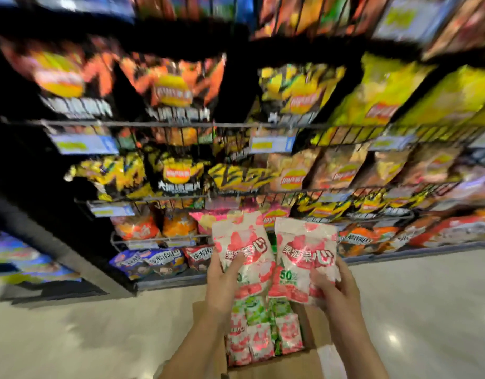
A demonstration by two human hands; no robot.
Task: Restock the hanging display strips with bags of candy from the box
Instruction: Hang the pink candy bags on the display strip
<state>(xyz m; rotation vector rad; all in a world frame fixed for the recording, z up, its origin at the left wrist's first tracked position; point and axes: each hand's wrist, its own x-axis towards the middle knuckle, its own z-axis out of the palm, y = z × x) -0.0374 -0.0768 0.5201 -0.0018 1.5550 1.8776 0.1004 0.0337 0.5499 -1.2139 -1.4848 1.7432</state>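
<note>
So the person's got a candy bag in each hand, held up side by side over the box (266,362). Left hand (222,283) grips the left bag (242,250) from its lower edge, thumb across the front. Right hand (335,288) clutches the right bag (304,258) by its lower right corner. Both bags are white with red strawberry print. More red and green bags sit packed in the open box on the floor (99,337), right below. Chip shelves (181,124) fill the background, pretty blurry.
</note>
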